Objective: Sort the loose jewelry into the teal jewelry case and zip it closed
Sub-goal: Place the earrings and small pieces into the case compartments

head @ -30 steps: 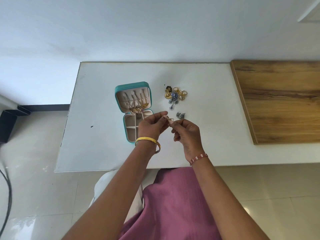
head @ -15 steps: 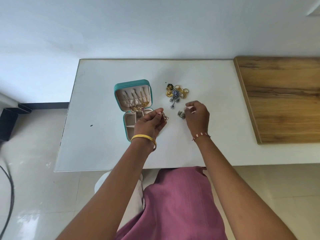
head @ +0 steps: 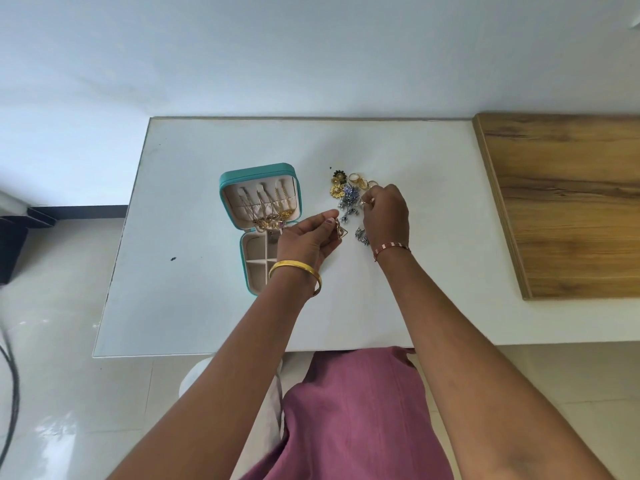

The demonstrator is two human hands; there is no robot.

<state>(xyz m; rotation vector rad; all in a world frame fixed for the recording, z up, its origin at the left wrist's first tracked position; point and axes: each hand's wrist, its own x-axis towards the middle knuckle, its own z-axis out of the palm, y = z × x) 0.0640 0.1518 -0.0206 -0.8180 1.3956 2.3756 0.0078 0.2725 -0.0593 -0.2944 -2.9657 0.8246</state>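
Nearest the viewer, the left hand (head: pixel 308 237), wearing a plain gold bangle (head: pixel 295 271), hangs over the near right corner of the open teal zip-around jewelry case (head: pixel 258 202); its thumb and fingertips pinch a small gold triangular wire earring (head: pixel 341 232). Just beyond and to the right, the right hand (head: pixel 386 216), with a red-and-white beaded wrist thread (head: pixel 391 247), reaches with curled fingers into the loose heap of gold and blue-silver jewelry (head: pixel 349 192) and appears to pinch a small piece; which one cannot be told. A separate pair of small silver-grey earrings (head: pixel 362 235) lies on the white surface (head: pixel 194 271) just beside that wrist. The case stands left of the heap, its lid raised with gold chains hung inside, its cream divided tray partly hidden by the left hand.

Handling, as judged: each piece is very light, small and hard, with thin wires and dangling parts that likely bend or tangle; fingertip pinches at the hook or the solid body suit best, lifting one piece clear at a time. The case looks semi-rigid; its zip is best run with one hand steadying the shell.

No brand, label or legible writing is visible.
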